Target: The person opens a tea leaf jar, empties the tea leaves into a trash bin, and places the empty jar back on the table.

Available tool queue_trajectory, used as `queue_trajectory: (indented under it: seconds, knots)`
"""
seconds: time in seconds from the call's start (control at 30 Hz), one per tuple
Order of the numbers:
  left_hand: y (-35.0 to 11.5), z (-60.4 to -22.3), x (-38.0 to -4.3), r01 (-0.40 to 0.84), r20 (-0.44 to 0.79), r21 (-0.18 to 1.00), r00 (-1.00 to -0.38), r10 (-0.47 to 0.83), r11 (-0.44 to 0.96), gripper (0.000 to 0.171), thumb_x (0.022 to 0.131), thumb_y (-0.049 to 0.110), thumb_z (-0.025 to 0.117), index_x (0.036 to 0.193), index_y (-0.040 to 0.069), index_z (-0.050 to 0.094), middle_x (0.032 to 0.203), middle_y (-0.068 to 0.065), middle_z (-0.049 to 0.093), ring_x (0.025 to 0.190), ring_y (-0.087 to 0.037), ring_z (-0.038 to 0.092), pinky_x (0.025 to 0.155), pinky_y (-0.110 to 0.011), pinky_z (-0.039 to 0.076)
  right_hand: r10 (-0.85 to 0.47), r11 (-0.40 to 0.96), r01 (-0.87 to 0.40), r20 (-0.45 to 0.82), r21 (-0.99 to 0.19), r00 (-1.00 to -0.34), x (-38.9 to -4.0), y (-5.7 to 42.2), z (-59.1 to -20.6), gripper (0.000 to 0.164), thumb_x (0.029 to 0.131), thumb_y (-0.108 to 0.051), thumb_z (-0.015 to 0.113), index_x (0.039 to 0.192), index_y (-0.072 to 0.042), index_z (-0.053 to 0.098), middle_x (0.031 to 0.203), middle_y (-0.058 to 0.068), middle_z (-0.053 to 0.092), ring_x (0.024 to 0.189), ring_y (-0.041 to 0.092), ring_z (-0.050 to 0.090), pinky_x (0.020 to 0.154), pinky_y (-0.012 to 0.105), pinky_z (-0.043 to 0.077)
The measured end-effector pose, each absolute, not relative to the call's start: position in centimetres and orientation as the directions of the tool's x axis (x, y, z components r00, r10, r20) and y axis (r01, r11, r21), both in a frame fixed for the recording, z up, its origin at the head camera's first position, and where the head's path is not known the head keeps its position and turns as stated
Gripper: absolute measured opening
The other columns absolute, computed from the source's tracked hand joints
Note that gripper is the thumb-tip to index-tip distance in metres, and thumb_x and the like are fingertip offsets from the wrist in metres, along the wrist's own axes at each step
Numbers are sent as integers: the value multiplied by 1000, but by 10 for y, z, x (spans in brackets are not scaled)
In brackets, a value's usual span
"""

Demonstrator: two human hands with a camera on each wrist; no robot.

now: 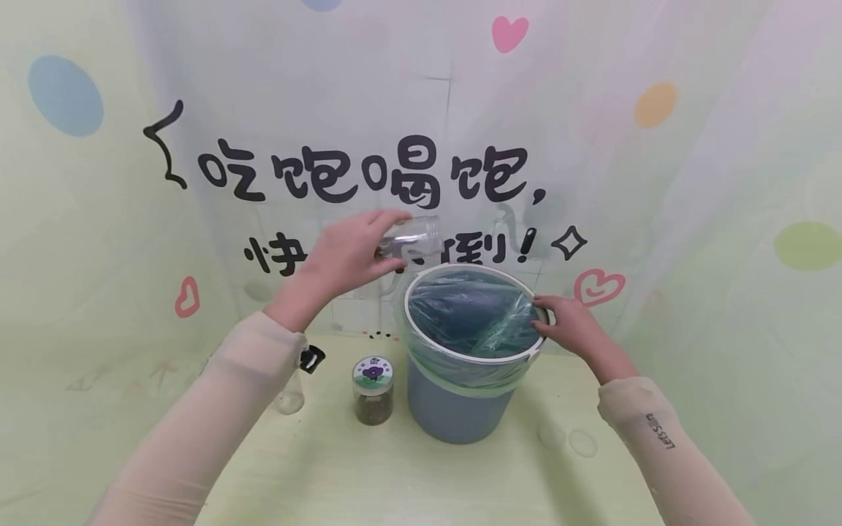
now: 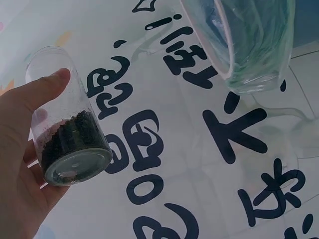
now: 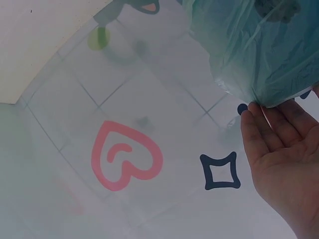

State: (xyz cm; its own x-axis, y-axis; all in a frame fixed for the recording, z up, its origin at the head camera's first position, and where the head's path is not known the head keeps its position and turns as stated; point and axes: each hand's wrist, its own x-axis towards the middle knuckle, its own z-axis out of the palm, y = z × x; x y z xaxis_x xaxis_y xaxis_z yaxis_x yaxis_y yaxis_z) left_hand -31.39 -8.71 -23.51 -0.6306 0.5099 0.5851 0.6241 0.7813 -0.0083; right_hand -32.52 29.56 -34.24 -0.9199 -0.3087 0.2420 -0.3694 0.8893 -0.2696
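In the head view my left hand (image 1: 358, 248) grips a clear glass jar (image 1: 421, 237) lying nearly on its side, its mouth turned toward a blue trash can (image 1: 454, 413). Dark, crumbly bits sit near the base of the jar (image 2: 75, 134), as the left wrist view shows, with the thumb across its side. A thin greenish bag (image 1: 441, 369) lines the can and folds over its white rim (image 1: 421, 343). At the rim's right side my right hand (image 1: 572, 325) holds the edge; the right wrist view shows its fingers (image 3: 279, 124) against the bag's outside.
A lidded jar (image 1: 373, 402) with a purple flower on its lid and dark contents stands left of the can. A clear glass vessel (image 1: 289, 402) is partly behind my left sleeve. One clear round lid (image 1: 582, 443) lies to the right. A printed curtain (image 1: 368, 88) hangs behind.
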Motion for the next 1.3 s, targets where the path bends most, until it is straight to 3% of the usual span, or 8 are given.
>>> queue_trajectory:
  seconds: [0.27,0.67,0.97,1.3]
  knots:
    - [-85,-202,-324,652,617,-124,-540,572,748,60,83,33,81,134,16,55,115,-6,69,80,-26,67,63,-39,56,-304,888,-366,243,-280,-921,-326,296,-343,42,89,-12,70,126,7,63,133,26,61,123,45,58,104,58,48]
    - [-78,-172,-334,633,543,-213,-557,629,744,62,81,27,82,136,17,55,124,-9,67,102,-32,68,85,-45,58,-312,886,-377,255,-268,-915,-326,296,-345,41,89,-12,70,124,7,65,132,26,62,120,44,60,102,57,49]
    - [-71,-168,-336,631,478,-305,-546,688,713,60,84,27,80,136,17,53,130,-9,64,116,-31,63,104,-46,50,-299,892,-361,243,-273,-923,-328,295,-345,41,89,-13,70,125,6,64,134,26,62,122,44,59,103,57,49]
    - [-65,-171,-338,603,439,-415,-522,731,681,60,85,27,80,137,18,51,133,-8,62,120,-31,60,105,-45,49,-308,889,-372,254,-266,-917,-328,296,-346,40,89,-12,71,124,6,65,132,26,62,120,44,60,102,57,49]
